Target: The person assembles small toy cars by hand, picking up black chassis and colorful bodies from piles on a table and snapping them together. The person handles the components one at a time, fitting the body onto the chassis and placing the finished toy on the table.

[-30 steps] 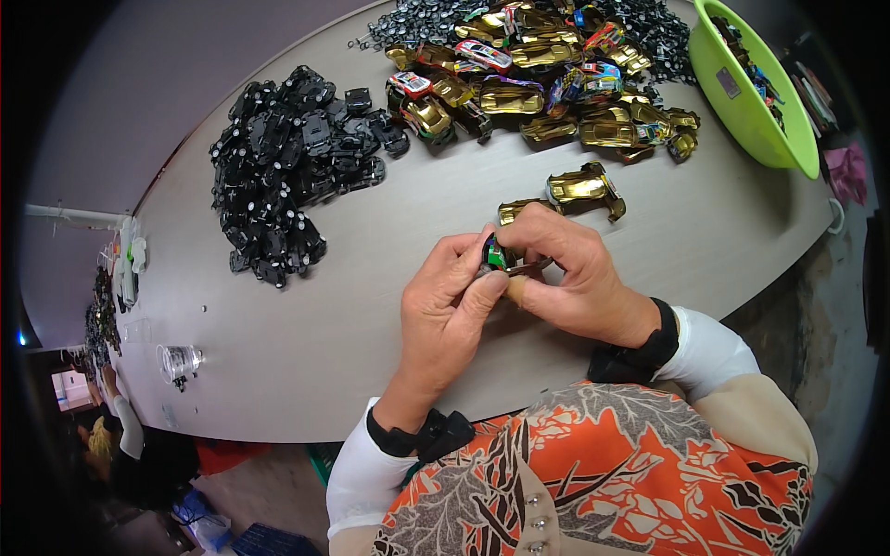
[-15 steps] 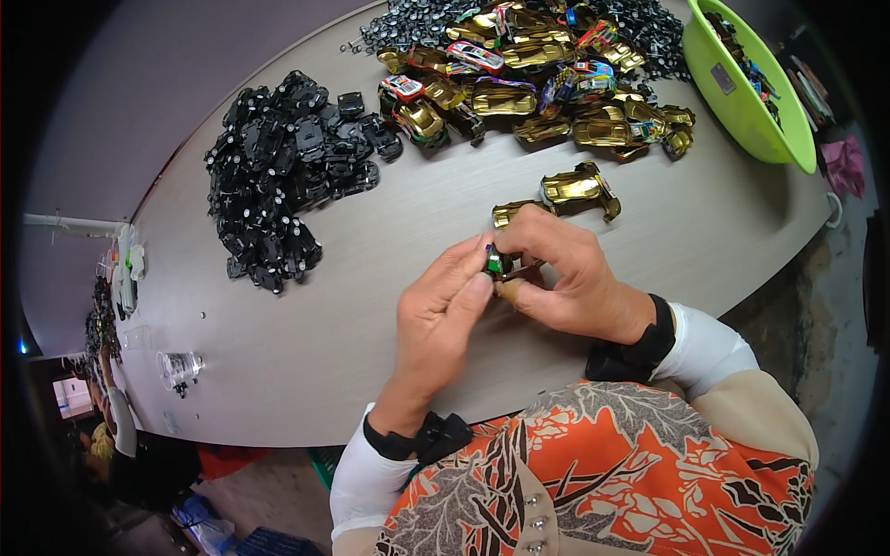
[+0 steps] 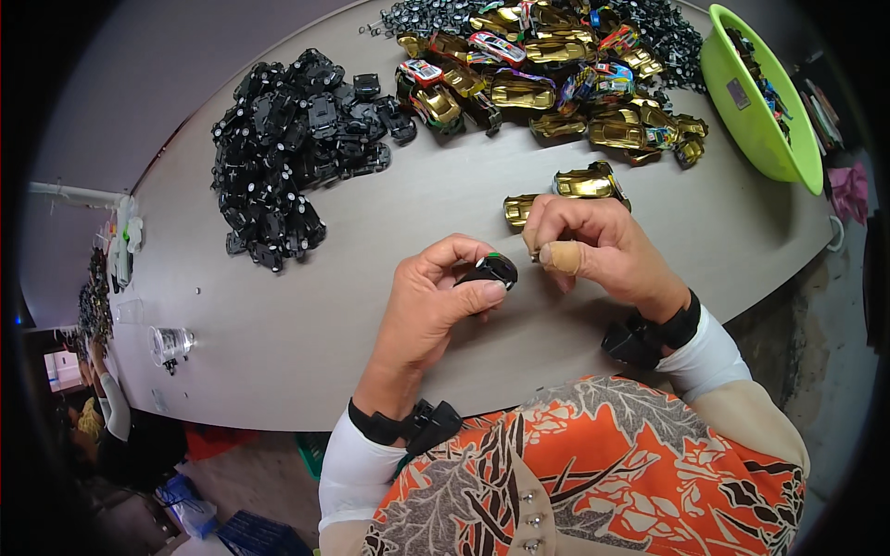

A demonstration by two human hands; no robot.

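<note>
My left hand [image 3: 422, 301] is closed round a small toy car [image 3: 489, 270], its black underside turned up and a bit of green showing at its edge. Just to its right, apart from the car, my right hand [image 3: 603, 250] pinches at something too small to make out. A tan bandage [image 3: 562, 257] wraps the right thumb. Beyond the right fingers lie gold toy car bodies [image 3: 584, 183], partly covered by that hand.
Black car chassis [image 3: 278, 148] are heaped at the left. Shiny gold and coloured car bodies [image 3: 524, 90] lie piled at the back, near a green basin [image 3: 774, 130]. A clear cup [image 3: 170, 346] stands at the left edge, with another person's arm [image 3: 113, 408] beyond.
My hands have moved apart, the right one away from the car. The car in my left hand has turned from its green side to its black underside.
</note>
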